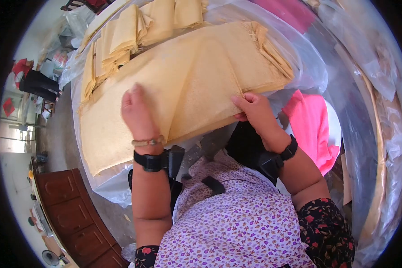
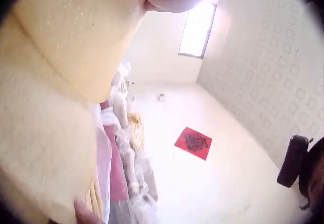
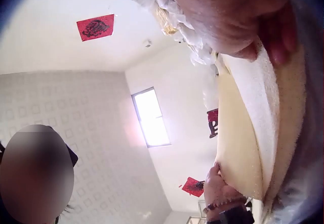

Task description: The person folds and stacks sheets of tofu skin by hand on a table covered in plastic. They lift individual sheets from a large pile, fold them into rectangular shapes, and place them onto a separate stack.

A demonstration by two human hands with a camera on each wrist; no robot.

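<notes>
The person stands over a tabletop lined with clear plastic [image 1: 312, 62], which wraps up around the goods like an open bag. Inside it lies a broad pale-yellow stack of sheets [image 1: 102, 138]. On top, at the centre of the head view, is the folded sheet [image 1: 201, 80] they are working on. The left hand [image 1: 136, 111] sits at about 9 o'clock on that folded sheet, gripping its left edge. From the right wrist the same hand [image 3: 215, 186] shows with its thumb against the lifted sheet [image 3: 238, 148]. The right hand [image 1: 254, 111] is at 4 o'clock on the sheet and pinches the near edge, fingers curled over the top and thumb beneath. Up close [image 3: 228, 16] its fingertips press into the spongy yellow edge. Further folded bundles [image 1: 120, 40] lie in rows at 11 to 12 o'clock, also inside the plastic. A pink cloth [image 1: 310, 125] lies at 3 o'clock, just beside the right wrist. A wooden cabinet [image 1: 71, 210] stands on the floor at 8 o'clock.
</notes>
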